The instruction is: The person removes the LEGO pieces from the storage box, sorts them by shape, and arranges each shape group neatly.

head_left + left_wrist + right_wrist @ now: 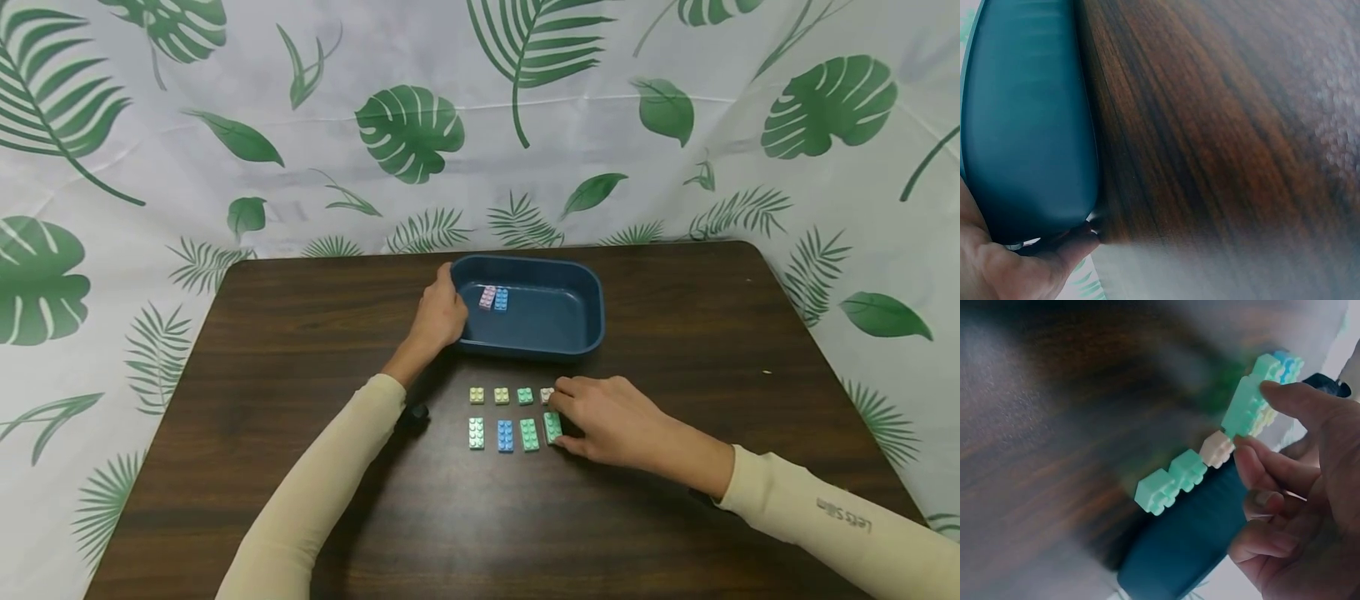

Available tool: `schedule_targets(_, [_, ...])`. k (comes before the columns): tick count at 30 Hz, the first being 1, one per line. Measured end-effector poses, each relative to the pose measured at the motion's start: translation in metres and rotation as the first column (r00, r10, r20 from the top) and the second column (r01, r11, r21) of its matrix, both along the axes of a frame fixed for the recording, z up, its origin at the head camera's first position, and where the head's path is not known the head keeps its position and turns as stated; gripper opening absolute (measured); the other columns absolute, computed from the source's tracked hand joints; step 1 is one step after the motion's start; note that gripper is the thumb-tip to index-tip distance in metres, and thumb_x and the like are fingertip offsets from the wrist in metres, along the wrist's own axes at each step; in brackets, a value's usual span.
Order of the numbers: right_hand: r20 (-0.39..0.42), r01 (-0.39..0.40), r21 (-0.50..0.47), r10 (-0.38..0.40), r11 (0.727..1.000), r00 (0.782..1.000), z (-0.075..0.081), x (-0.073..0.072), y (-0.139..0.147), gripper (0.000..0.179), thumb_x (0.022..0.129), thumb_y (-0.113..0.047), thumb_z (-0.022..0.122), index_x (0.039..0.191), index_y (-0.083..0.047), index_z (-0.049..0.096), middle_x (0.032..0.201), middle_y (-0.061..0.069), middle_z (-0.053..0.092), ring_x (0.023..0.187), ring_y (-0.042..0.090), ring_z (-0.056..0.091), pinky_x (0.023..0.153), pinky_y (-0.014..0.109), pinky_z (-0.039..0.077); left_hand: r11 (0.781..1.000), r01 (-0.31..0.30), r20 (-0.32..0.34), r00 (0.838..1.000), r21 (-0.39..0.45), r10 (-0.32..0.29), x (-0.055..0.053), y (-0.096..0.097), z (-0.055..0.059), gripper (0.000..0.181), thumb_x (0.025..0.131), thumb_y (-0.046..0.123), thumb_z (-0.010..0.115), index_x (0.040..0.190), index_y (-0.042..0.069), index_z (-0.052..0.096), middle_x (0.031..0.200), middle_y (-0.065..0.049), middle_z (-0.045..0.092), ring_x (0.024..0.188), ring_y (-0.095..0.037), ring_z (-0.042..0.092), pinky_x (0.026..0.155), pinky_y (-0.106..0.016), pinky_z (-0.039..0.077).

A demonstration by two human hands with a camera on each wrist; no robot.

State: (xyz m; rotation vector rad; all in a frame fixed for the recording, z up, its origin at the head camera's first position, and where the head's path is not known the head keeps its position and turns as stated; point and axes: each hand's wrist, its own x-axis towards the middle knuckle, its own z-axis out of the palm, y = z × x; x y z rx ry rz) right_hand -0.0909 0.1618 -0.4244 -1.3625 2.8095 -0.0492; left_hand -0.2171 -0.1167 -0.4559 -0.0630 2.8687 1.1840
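My left hand [438, 312] grips the left end of a dark blue plastic bin [536, 348]; in the left wrist view its fingers [1075, 247] reach around the bin's end. Inside the bin lie a pink toy brick [487, 297] and a blue toy brick [501, 299], side by side. My right hand [611, 421] pinches a green toy brick [552, 427] by its ends, between thumb and forefinger, at the right end of the front row. Just behind it sits a small whitish brick [547, 396], partly covered by the fingers.
The front row also has a pale green brick [476, 433], a blue brick [506, 436] and another green brick [529, 435]. Small yellow [501, 396] and green bricks [525, 396] form the row behind. A leaf-print cloth [315, 167] hangs behind the dark wooden table [315, 317].
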Motion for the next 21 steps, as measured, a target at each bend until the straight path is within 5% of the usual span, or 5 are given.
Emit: schedule_targets(21, [-0.01, -0.023, 0.013, 0.023, 1.0, 1.0, -0.0032, 0.003, 0.0049, 0.058, 0.085, -0.055, 0.085, 0.125, -0.014, 0.075, 0.115, 0.002, 0.07, 0.091, 0.012, 0.066, 0.059, 0.024, 0.053, 1.0, -0.009, 0.004, 1.0, 0.001, 0.009, -0.0015, 0.0004, -0.0006, 0.06, 0.108, 0.008, 0.041, 0.166, 0.006, 0.024, 0.152, -0.025, 0.057, 0.131, -0.041, 0.062, 0.107, -0.054, 0.053])
